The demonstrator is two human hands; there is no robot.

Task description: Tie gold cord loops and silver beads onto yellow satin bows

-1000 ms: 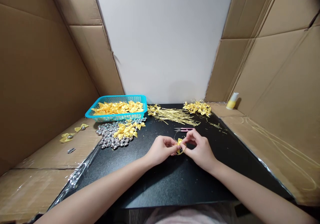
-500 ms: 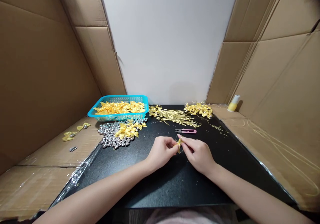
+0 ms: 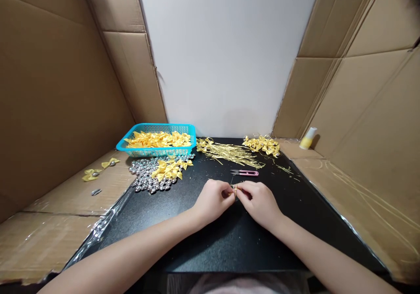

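Over the middle of the black table, my left hand (image 3: pixel 212 199) and my right hand (image 3: pixel 259 201) meet fingertip to fingertip. Both pinch a small yellow ribbon bow (image 3: pixel 235 190), mostly covered by the fingers. A thin strand sticks up from it. Just beyond the fingertips lie pink-handled thread snips (image 3: pixel 245 173). Behind the snips is a spread of cut gold cords (image 3: pixel 232 153). Silver beads (image 3: pixel 152 176) are heaped to the left, with several yellow bows (image 3: pixel 170 169) on top of them.
A turquoise basket (image 3: pixel 193 141) of yellow bows stands at the back left. Bows with cords (image 3: pixel 262 145) are piled at the back right, near a thread spool (image 3: pixel 307 138). Cardboard walls (image 3: pixel 367 92) rise on both sides. Two bows (image 3: pixel 110 162) lie on the left cardboard.
My fingertips have drawn closer together around the bow, which shows less than before. My right index finger has bent down. The whole view has shifted slightly.
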